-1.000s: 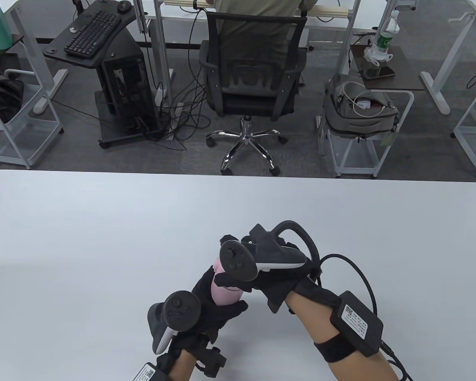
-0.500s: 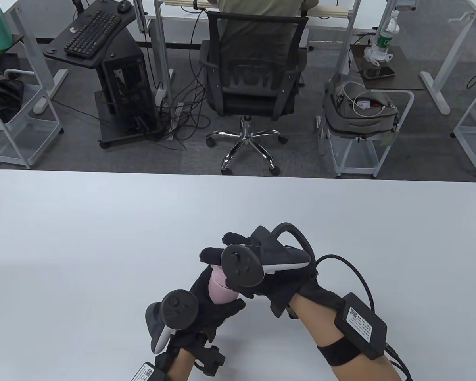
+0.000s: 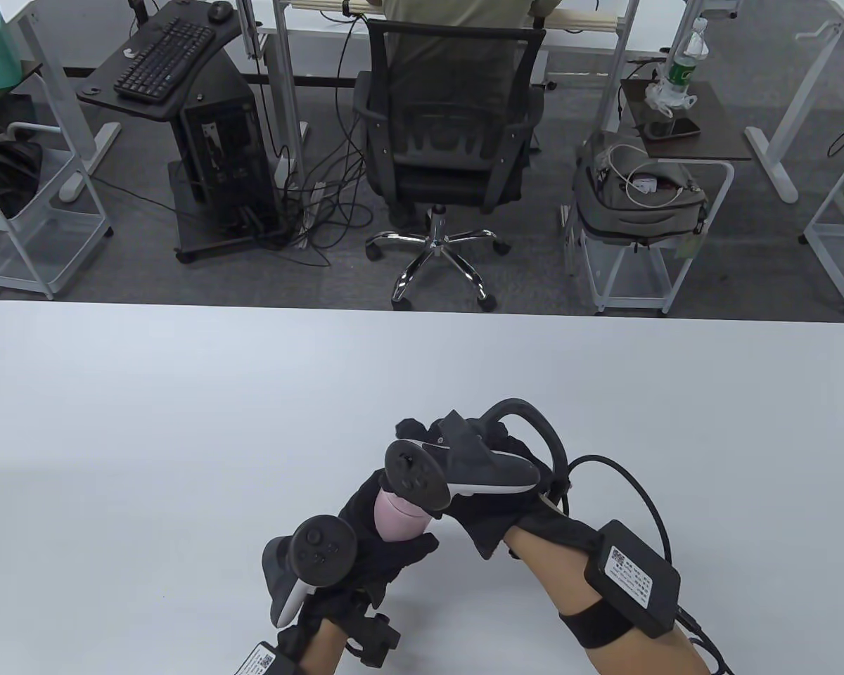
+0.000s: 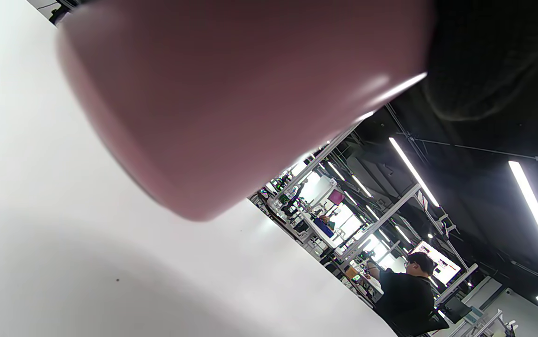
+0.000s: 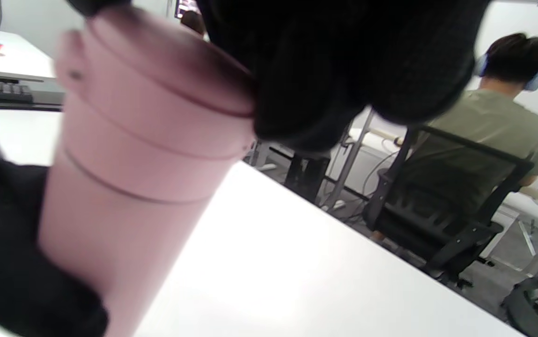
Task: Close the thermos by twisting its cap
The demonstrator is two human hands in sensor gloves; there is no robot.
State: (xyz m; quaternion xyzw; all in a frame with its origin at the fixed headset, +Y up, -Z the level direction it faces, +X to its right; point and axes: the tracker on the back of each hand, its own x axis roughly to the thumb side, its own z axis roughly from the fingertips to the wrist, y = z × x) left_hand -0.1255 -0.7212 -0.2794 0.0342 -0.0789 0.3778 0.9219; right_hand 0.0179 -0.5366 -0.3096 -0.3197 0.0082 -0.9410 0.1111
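A pink thermos (image 3: 399, 519) stands at the near middle of the white table (image 3: 183, 422). My left hand (image 3: 387, 541) grips its body from the left; the body fills the left wrist view (image 4: 231, 93). My right hand (image 3: 436, 450) comes over the top and its fingers rest on the pink cap (image 5: 165, 79), which sits on the thermos body (image 5: 123, 224) in the right wrist view. The tracker hides most of the cap in the table view.
Beyond the table's far edge are an office chair (image 3: 450, 133) with a seated person, a computer cart (image 3: 204, 140) and a bag on a rack (image 3: 640, 197). A cable (image 3: 633, 492) runs from my right wrist over the table.
My right hand has turned on the cap: its fingers spread out half a second ago and are now drawn back over the top. The left hand and thermos stayed put.
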